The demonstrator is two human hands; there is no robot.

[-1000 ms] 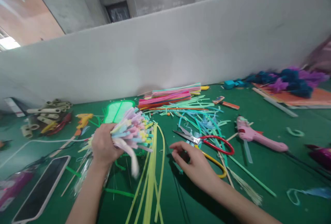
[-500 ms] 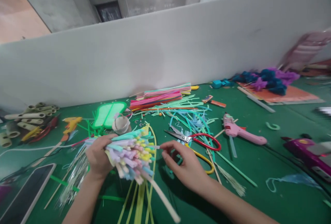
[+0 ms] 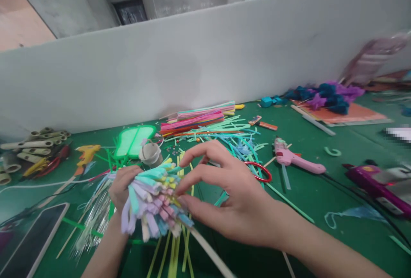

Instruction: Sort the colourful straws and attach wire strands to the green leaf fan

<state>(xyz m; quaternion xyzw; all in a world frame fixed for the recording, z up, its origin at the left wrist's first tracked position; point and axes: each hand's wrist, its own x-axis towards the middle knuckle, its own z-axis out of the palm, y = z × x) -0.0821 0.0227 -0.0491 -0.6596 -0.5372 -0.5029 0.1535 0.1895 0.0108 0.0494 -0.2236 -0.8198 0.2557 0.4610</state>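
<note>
Yellow pipe cleaners (image 3: 174, 254), laid nearest on the surface (image 3: 321, 201). Pastel pipe-cleaner bundle (image 3: 152, 205), held above them, gripped by the fingers of the left hand (image 3: 120, 190); its tips touched by the bent fingers of the right hand (image 3: 237, 196), whether pinching cannot be told. Pink glue gun (image 3: 298, 160), laid farther right. Pink pipe cleaners (image 3: 195, 122), stacked before a white partition (image 3: 192, 68).

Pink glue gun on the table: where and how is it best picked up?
Probably by the middle of its slim handle, from the right side of the picture: the handle points that way, away from the body and protruding glue stick.
</note>
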